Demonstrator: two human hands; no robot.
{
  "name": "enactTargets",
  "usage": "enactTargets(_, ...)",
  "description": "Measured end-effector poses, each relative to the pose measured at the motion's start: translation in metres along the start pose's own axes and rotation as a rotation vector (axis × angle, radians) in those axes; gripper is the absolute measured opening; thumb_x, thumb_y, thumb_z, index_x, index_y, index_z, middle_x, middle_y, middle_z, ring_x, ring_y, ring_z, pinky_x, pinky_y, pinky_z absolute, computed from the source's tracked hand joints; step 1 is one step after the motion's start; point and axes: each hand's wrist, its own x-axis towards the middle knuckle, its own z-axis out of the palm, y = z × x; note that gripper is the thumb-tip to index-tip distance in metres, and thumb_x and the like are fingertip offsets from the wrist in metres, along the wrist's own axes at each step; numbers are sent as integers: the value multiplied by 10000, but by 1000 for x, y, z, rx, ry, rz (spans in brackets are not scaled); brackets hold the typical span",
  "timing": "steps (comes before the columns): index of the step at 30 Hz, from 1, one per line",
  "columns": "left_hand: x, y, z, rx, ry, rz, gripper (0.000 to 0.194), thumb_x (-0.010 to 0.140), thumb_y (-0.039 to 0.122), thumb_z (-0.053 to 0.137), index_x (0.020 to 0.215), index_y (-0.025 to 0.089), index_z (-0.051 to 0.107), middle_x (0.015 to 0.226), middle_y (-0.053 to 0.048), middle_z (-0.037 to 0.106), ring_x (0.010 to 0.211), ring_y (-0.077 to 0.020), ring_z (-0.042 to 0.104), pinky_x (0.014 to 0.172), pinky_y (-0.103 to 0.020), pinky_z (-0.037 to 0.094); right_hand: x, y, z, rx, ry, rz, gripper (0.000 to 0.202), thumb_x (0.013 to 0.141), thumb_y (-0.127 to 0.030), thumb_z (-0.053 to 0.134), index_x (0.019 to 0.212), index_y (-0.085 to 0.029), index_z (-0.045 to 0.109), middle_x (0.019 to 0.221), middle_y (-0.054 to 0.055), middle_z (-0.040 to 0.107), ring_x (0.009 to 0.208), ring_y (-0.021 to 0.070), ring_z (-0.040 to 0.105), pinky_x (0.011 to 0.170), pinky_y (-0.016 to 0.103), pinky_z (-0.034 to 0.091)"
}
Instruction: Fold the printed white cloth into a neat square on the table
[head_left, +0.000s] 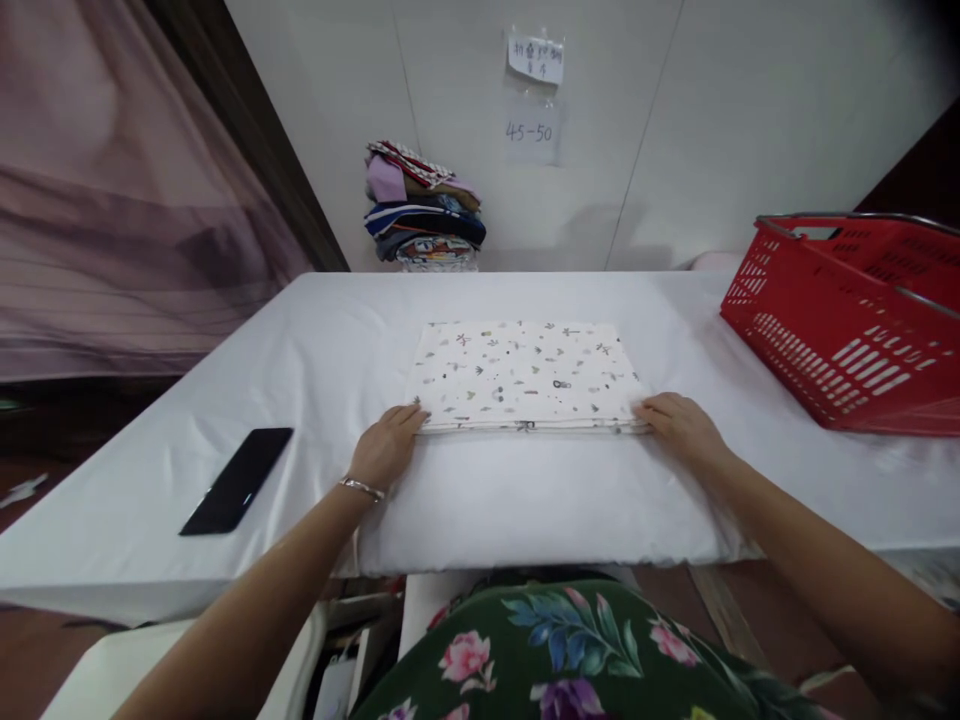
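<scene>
A white cloth with small printed figures [525,372] lies folded into a flat rectangle on the white-covered table, its layered edge facing me. At its near left corner, my left hand [386,445] grips the edge between thumb and fingers, a silver bracelet on the wrist. My right hand [679,425] pinches the near right corner in the same way. Parts of the fingertips are hidden against the cloth.
To the left lies a black phone [237,481]. A red plastic basket [847,330] stands on the right side. At the back, against the wall, rises a stack of folded fabrics [426,215]. Paper signs [534,60] hang above. The table's near edge [540,560] runs close to my body.
</scene>
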Motion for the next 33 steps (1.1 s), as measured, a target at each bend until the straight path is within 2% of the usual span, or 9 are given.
enactTargets(4,0,-3,-5,-39,-18,-5,464,741,107,416,1178,175,559,1273,-95,548,1186,-229,475,967,-409,423,1,-10,-7,46,-81,17,371,782,-68,442,1072,-182,643,1086,106,631,994,247,536,809,379,414)
enactTargets(6,4,5,-9,-79,28,-21,464,724,131,448,1172,178,564,1251,-94,565,1171,-240,489,962,-432,411,10,-21,-12,98,-71,52,398,759,-41,434,1072,-178,638,1088,102,632,1006,248,538,839,397,406)
enactTargets(10,29,51,-12,-252,136,71,275,825,258,481,1051,206,628,1065,-50,663,1013,-201,572,913,-387,419,42,-51,-14,350,0,63,321,831,-126,431,1055,-209,646,1059,70,651,976,213,565,847,370,428)
enactTargets(14,61,102,2,-319,129,181,187,863,263,495,937,216,661,968,-35,676,941,-192,565,867,-384,401,69,-71,-1,423,-5,28,247,878,-231,452,951,-212,687,967,71,674,906,208,579,805,365,437)
enactTargets(17,76,120,15,-337,75,174,149,851,241,526,862,206,670,929,-39,667,903,-194,547,820,-374,399,74,-73,9,405,-17,20,236,883,-255,465,921,-204,692,912,74,671,870,203,570,779,362,430)
enactTargets(21,80,124,21,-363,62,141,188,870,229,492,788,189,656,866,-38,647,826,-175,523,774,-347,397,67,-74,11,416,43,62,250,900,-243,435,900,-190,679,898,77,654,852,196,554,764,346,424)
enactTargets(25,75,125,21,-350,96,134,215,892,200,434,789,165,619,839,-50,616,815,-173,508,762,-337,392,56,-77,10,381,89,7,247,904,-224,424,914,-194,669,915,91,646,878,213,544,758,352,420)
enactTargets(30,74,128,27,-371,137,199,128,867,249,508,898,187,616,914,-45,613,870,-180,508,777,-333,385,50,-82,13,386,145,29,249,905,-220,419,989,-207,653,954,97,636,893,220,538,755,360,430)
enactTargets(33,79,130,29,-383,110,194,149,875,252,497,840,204,634,888,-34,618,846,-173,515,771,-332,383,50,-83,14,404,160,49,262,906,-229,410,1019,-232,646,964,88,631,899,223,539,766,376,433)
